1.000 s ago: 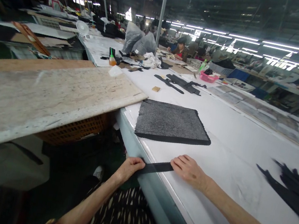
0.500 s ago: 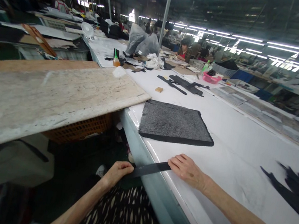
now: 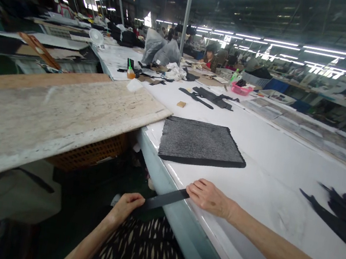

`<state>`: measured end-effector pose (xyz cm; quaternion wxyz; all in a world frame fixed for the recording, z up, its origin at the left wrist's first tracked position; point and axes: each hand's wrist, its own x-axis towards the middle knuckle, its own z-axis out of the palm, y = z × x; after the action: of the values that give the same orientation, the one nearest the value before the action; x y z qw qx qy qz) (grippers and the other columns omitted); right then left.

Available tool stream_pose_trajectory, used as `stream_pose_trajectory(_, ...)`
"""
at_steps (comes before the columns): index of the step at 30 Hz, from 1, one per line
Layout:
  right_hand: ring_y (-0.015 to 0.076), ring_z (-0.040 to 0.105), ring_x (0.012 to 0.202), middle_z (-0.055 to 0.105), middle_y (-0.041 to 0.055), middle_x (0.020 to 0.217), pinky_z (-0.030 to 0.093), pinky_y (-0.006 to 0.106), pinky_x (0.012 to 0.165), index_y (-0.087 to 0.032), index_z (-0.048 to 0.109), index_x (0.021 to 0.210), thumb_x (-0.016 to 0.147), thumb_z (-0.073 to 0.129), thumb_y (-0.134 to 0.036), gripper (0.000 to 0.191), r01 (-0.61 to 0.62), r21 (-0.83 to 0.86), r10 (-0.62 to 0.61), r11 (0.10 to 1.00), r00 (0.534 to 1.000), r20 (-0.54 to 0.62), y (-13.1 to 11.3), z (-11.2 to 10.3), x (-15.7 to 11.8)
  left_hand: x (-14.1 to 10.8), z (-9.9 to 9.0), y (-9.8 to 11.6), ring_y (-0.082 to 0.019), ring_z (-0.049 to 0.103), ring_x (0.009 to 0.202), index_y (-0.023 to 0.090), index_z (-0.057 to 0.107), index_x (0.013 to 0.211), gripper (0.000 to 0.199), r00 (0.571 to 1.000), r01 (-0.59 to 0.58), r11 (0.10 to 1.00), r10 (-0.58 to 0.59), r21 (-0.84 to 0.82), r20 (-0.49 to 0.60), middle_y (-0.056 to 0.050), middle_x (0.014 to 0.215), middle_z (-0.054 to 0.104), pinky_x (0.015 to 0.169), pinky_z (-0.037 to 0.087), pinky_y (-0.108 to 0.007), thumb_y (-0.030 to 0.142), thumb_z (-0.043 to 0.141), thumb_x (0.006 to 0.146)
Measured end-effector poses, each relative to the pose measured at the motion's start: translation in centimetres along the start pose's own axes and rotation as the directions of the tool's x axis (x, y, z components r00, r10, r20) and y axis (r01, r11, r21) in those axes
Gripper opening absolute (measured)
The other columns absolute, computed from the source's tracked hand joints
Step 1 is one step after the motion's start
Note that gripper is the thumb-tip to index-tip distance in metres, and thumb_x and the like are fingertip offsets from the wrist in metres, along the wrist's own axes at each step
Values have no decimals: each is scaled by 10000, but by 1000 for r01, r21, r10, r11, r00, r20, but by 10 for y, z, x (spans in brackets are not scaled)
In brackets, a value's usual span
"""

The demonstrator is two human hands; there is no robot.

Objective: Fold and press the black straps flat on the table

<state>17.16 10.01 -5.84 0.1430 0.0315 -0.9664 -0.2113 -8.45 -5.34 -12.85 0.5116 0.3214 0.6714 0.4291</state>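
Observation:
A dark strip of material stretches between my two hands across the table's near edge. My left hand pinches its left end, out past the edge and above my patterned clothing. At the other end, my right hand has its fingers closed on the strip, over the white tabletop. Just beyond my right hand lies a neat stack of dark grey strips with a black front edge. Further right, a loose heap of black pieces lies on the table.
A worn pale board juts in from the left, over an orange crate. Farther back are a small tan block, black cut pieces, a pink basket, grey plastic bags and a seated person.
Both hands have shifted slightly left with the strip, still holding it stretched. The whole view has moved a little as well. The stack stays in place on the table.

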Motion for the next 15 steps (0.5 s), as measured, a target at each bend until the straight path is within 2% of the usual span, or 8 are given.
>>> stream_pose_trajectory(10,154,498,767,581,66,895,405,299,674,-100,587,937,848,391,23,248,-158,-42,161,987,984,74,2,-2,-33,-18,-4,15,-130,418,569,152,611,594,357,1000,-5,998,5,56,-1,19,560,514,528,333,-233,508,632,619)
stream_pose_trajectory(15,160,513,784,592,67,891,448,293,696,-111,604,949,869,388,-19,249,-322,74,315,944,945,91,-2,-4,-35,-27,-8,19,-130,409,563,154,599,601,373,1000,-16,998,16,60,-7,22,559,493,520,337,-232,525,632,621)
